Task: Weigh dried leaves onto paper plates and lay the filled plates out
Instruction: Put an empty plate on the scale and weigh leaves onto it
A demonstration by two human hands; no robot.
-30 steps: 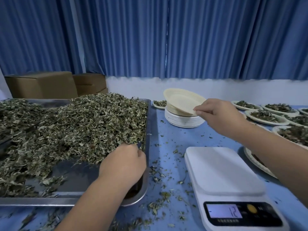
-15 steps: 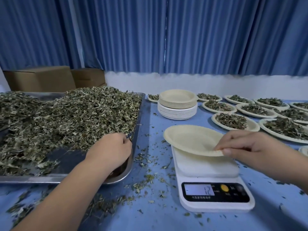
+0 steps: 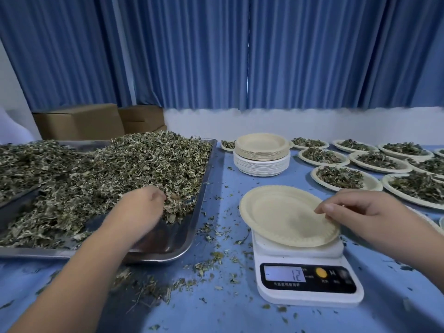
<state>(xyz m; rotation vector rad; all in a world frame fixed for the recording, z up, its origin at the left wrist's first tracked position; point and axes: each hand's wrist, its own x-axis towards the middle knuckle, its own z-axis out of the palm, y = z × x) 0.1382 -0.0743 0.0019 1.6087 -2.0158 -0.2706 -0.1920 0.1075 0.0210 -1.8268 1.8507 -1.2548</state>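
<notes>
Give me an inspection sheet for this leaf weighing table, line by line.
Surface: blue table, flat.
Job's things: metal tray heaped with dried leaves; empty paper plate on the scale, display reads 12; plate stack behind; filled plates at right.
Clutter: leaf crumbs scattered between tray and scale.
Grippers: left hand has its fingers curled into the dried leaves; right hand pinches the paper plate rim.
Cables: nothing seen.
Surroundings: blue curtains; cardboard boxes behind the tray.

L grip [image 3: 141,207]: leaves [image 3: 144,159]; R grip [image 3: 355,212]: plate [image 3: 276,212]
</notes>
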